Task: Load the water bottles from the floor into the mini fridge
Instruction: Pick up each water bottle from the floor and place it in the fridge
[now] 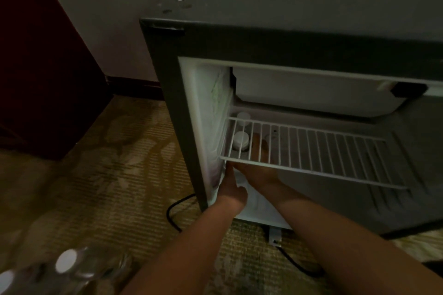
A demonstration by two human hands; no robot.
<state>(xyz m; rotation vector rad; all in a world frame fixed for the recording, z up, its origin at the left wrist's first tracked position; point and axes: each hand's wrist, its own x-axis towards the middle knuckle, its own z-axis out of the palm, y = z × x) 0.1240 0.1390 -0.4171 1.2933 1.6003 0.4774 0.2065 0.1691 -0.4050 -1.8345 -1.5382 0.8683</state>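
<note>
The mini fridge (172,103) stands open on the carpet, with a white wire shelf (311,151) across it. Under the shelf at the left stands a clear water bottle with a white cap (241,140), and a second cap (243,115) shows behind it. My right hand (260,165) reaches under the shelf and its fingers wrap the near bottle's right side. My left hand (231,187) lies with straight fingers against the lower left of that bottle, by the fridge's inner wall. Two more capped bottles (69,260) stand blurred on the floor at the bottom left.
The fridge door (407,163) hangs open to the right. A freezer box (311,88) fills the top of the cavity. A black power cord (171,213) loops on the carpet in front of the fridge. Dark wooden furniture (36,79) stands at the left.
</note>
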